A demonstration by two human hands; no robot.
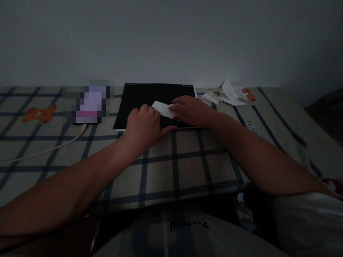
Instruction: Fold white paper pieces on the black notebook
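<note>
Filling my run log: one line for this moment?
left hand: at white paper | right hand: on white paper | beneath: black pad

Behind the black notebook, a wall is blocking the way. On its near half, the left hand and right hand are taking up the room, while its far-left part is lying open. Beyond its far-right corner, torn paper is crowding the cloth. To its left, a phone and cable are obstructing; before it, between the forearms, open cloth is giving passage.
</note>
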